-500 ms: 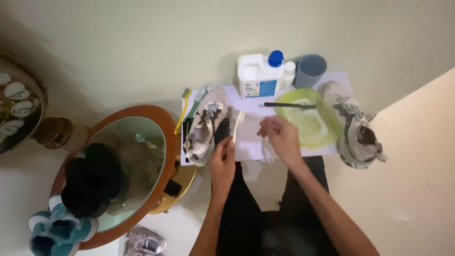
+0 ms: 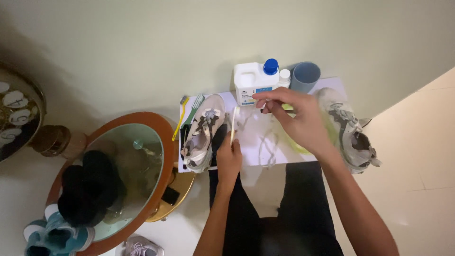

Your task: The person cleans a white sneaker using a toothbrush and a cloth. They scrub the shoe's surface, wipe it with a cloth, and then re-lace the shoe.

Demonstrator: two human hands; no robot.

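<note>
The right hand (image 2: 303, 121) has risen, pinching a white shoelace (image 2: 268, 144); the left hand (image 2: 229, 159) still clamps a pale brush (image 2: 233, 124).

Round glass-topped table (image 2: 156, 124), blue cup (image 2: 304, 76), white cleaner bottle (image 2: 255, 80), green toothbrush (image 2: 193, 105), clock (image 2: 16, 116)

Both forearms were bare with no sleeves visible, the left hand (image 2: 229, 159) and right hand (image 2: 299, 118) wore no gloves, and the legs wore black trousers (image 2: 284, 223).

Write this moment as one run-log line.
left hand: holds pale brush | right hand: lifts white shoelace | shoes: both sides of mat
</note>
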